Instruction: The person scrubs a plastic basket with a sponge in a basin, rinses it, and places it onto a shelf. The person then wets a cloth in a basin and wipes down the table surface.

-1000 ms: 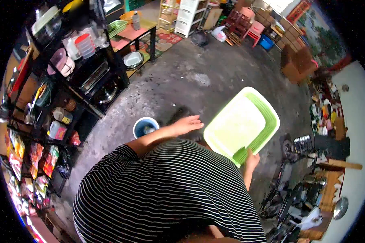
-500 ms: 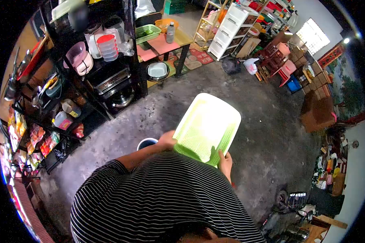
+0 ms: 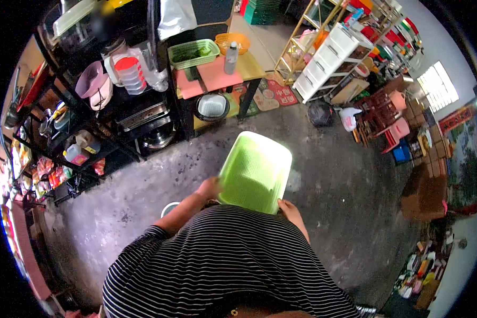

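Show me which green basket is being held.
The green basket in front of the striped shirt, the right hand gripping its corner; the other basket, with leafy greens inside, sits on the table.

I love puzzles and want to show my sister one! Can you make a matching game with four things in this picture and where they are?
Things:
1. big green basket
2. orange bowl
3. pink chair
4. white-rimmed bucket

Places:
A. next to the blue box
B. on the floor, partly hidden by the left arm
C. between the left hand and the right hand
D. on the table, by the bottle

Right pairs: 1-C, 2-D, 3-A, 4-B
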The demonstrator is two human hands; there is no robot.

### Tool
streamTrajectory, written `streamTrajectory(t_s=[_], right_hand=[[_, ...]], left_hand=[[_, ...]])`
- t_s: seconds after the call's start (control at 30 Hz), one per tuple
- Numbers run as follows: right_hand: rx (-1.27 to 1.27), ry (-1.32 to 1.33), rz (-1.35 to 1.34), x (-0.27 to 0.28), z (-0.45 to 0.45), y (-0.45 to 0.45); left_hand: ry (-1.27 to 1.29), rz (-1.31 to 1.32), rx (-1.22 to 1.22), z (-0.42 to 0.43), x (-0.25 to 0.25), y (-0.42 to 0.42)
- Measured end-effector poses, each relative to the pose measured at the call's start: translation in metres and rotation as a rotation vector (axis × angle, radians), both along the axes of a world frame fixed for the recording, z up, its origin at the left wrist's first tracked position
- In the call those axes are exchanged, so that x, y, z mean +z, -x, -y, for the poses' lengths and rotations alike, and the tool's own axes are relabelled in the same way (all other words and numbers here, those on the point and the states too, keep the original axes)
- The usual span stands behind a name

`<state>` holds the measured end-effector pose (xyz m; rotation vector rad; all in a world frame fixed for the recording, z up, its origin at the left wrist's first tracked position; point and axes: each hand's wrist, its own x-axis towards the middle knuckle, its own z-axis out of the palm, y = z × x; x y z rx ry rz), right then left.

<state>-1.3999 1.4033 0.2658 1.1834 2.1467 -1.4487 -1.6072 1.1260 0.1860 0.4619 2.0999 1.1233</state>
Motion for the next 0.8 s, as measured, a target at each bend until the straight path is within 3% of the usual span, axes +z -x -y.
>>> streamTrajectory(t_s=[0.03,0.13,0.17,0.27,0.3,0.33,0.4,0.43,0.47,0.57,0.63,0.73,0.8], right_hand=[[0.005,0.204,0.049,0.017,-0.025,0.020],[-0.065,0.619,-0.033,-0.034,-0.094,0.066],[-0.175,0.679,-0.012,-0.042,-0.107,0.077],[0.102,0.776,-0.069,-0.070,-0.144,0.126],[0.190,0.655,-0.104,-0.094,-0.158,0.140],[0.154,0.705,-0.054,-0.095,-0.160,0.156],[0.069,0.795,0.042,-0.104,-0.149,0.196],[0.032,0.868,0.016,-0.104,-0.139,0.210],[-0.027,0.907,0.020,-0.102,-0.128,0.222],[0.037,1.003,0.026,-0.124,-0.115,0.257],[0.003,0.991,0.059,-0.130,-0.109,0.276],[0.060,0.913,0.139,-0.141,-0.120,0.316],[0.158,0.824,0.225,-0.149,-0.134,0.345]], left_hand=[[-0.020,0.046,0.067,-0.015,-0.011,0.009],[0.056,0.127,0.082,-0.050,-0.003,0.034],[0.097,-0.025,0.040,-0.057,-0.019,0.043],[0.071,0.135,0.277,-0.074,0.014,0.054],[-0.094,0.181,0.335,-0.073,-0.031,0.061],[-0.136,0.261,0.496,-0.077,-0.010,0.061],[-0.179,0.220,0.681,-0.079,-0.030,0.070],[-0.296,0.297,0.825,-0.086,-0.014,0.075],[-0.346,0.173,0.891,-0.092,-0.008,0.076],[-0.401,0.143,0.991,-0.108,-0.052,0.088],[-0.525,0.151,1.043,-0.132,-0.019,0.098],[-0.052,0.227,1.146,-0.141,-0.059,0.126],[-0.026,0.206,1.093,-0.132,-0.108,0.146]])
